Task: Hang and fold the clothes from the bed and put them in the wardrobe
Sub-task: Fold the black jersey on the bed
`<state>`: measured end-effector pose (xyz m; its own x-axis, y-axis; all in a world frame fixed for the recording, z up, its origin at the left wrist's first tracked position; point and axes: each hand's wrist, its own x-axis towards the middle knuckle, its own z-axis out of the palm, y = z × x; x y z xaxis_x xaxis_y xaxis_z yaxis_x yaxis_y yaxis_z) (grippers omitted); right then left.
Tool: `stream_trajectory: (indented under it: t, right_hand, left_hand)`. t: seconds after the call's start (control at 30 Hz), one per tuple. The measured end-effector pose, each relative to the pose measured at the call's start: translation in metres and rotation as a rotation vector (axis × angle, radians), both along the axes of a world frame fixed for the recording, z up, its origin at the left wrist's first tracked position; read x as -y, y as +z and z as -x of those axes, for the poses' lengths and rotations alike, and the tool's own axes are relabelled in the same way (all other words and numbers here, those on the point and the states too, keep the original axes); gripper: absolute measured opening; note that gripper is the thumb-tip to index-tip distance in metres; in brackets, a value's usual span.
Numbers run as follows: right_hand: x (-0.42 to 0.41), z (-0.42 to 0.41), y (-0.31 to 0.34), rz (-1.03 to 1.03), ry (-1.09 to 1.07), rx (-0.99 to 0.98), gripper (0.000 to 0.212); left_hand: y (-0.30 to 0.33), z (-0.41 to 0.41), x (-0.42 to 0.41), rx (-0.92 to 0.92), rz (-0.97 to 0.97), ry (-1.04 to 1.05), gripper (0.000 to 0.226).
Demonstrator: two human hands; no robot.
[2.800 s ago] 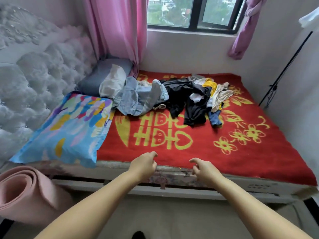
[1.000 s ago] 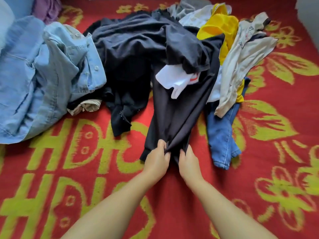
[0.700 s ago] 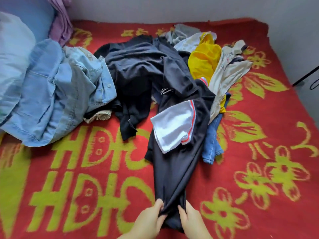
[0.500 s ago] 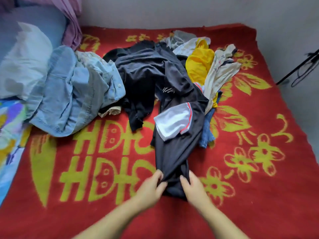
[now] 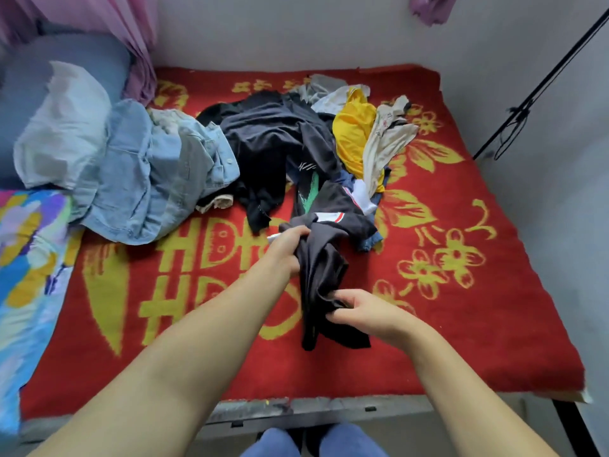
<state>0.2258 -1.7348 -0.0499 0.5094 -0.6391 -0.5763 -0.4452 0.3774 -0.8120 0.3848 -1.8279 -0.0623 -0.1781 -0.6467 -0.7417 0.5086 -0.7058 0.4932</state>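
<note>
A dark garment with a white, red-striped patch hangs bunched between my hands above the red bed cover. My left hand grips its upper part, and my right hand pinches its lower part. Behind it lies the clothes pile: another black garment, a yellow top, a cream garment, and a light denim shirt to the left. A bit of blue jeans peeks out under the dark garment.
A grey pillow with a white cloth and a colourful pillow lie on the bed's left. Pink curtain hangs at the back left. A black stand leans by the right wall. The bed's front edge is just before my knees.
I have stepped back from the bed, dragging the dark garment out of the pile toward me. My left hand moved up along the garment; my right hand keeps hold of the lower end.
</note>
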Motion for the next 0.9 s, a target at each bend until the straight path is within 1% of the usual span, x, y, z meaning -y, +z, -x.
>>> stream_trajectory:
  t: [0.03,0.07,0.1,0.13,0.17,0.23,0.27,0.3,0.37,0.4,0.43,0.47,0.5,0.53,0.57,0.6,0.63,0.67,0.7,0.73,0.77,0.8,0.83,0.87,0.9]
  right_hand:
    - [-0.003,0.009,-0.004,-0.089,-0.038,0.025,0.018]
    - [-0.004,0.016,-0.008,-0.187,-0.126,0.090,0.016]
    - [-0.004,0.021,-0.012,-0.277,-0.263,0.165,0.016]
    - [-0.001,0.024,-0.018,-0.354,-0.433,0.235,0.024]
    - [0.003,0.024,-0.024,-0.412,-0.608,0.315,0.037]
    - [0.016,0.020,-0.035,-0.524,-0.869,0.520,0.063]
    - [0.023,0.014,-0.037,-0.567,-0.935,0.602,0.069]
    - [0.029,0.006,-0.037,-0.581,-0.962,0.637,0.068]
    - [0.041,-0.010,-0.036,-0.562,-0.964,0.646,0.056]
    - [0.045,-0.016,-0.034,-0.515,-0.949,0.637,0.052]
    - [0.046,-0.018,-0.030,-0.470,-0.919,0.646,0.050]
    - [0.047,-0.017,-0.025,-0.415,-0.859,0.658,0.048]
    - [0.046,-0.013,-0.017,-0.353,-0.769,0.665,0.040]
    - [0.044,-0.009,-0.007,-0.292,-0.658,0.668,0.029]
    - [0.041,-0.004,0.004,-0.243,-0.547,0.679,0.024]
    - [0.039,0.002,0.012,-0.219,-0.445,0.681,0.026]
    - [0.038,0.008,0.018,-0.207,-0.365,0.665,0.029]
    - [0.037,0.011,0.024,-0.185,-0.300,0.618,0.032]
    - [0.035,0.012,0.029,-0.149,-0.232,0.548,0.034]
    - [0.034,0.011,0.034,-0.102,-0.159,0.453,0.035]
    - [0.034,0.009,0.040,-0.045,-0.085,0.336,0.037]
    - [0.032,0.006,0.045,0.014,-0.020,0.204,0.039]
    - [0.030,0.005,0.047,0.066,0.018,0.098,0.042]
    - [0.028,0.006,0.050,0.090,0.022,0.041,0.045]
    - [0.026,0.008,0.051,0.069,0.001,0.074,0.046]
  left_hand:
    - [0.008,0.001,0.002,0.031,0.043,-0.040,0.021]
    - [0.017,0.000,0.002,0.069,0.094,-0.087,0.021]
    - [0.027,-0.001,-0.002,0.119,0.151,-0.132,0.021]
    - [0.036,-0.002,-0.009,0.177,0.216,-0.192,0.022]
    - [0.042,-0.002,-0.017,0.223,0.292,-0.270,0.023]
    - [0.049,-0.003,-0.036,0.272,0.406,-0.490,0.027]
    - [0.050,-0.005,-0.046,0.294,0.438,-0.636,0.029]
    - [0.050,-0.006,-0.054,0.335,0.469,-0.806,0.030]
    - [0.046,-0.015,-0.066,0.486,0.527,-1.193,0.024]
    - [0.043,-0.023,-0.071,0.571,0.545,-1.336,0.020]
    - [0.036,-0.034,-0.073,0.625,0.555,-1.394,0.019]
    - [0.028,-0.046,-0.073,0.646,0.539,-1.358,0.024]
    - [0.021,-0.060,-0.073,0.634,0.480,-1.209,0.029]
    - [0.017,-0.072,-0.071,0.619,0.407,-0.971,0.029]
    - [0.014,-0.080,-0.069,0.607,0.330,-0.688,0.024]
    - [0.012,-0.085,-0.064,0.579,0.243,-0.412,0.021]
    - [0.013,-0.085,-0.058,0.525,0.180,-0.218,0.026]
    - [0.017,-0.083,-0.051,0.421,0.156,-0.129,0.038]
    - [0.024,-0.079,-0.045,0.264,0.169,-0.112,0.049]
    - [0.035,-0.074,-0.039,0.109,0.194,-0.139,0.056]
    - [0.046,-0.066,-0.035,0.009,0.212,-0.162,0.059]
    - [0.056,-0.058,-0.033,-0.029,0.230,-0.198,0.057]
    - [0.064,-0.050,-0.030,0.011,0.264,-0.242,0.049]
    - [0.070,-0.042,-0.028,0.084,0.313,-0.265,0.038]
    - [0.072,-0.036,-0.028,0.137,0.360,-0.241,0.032]
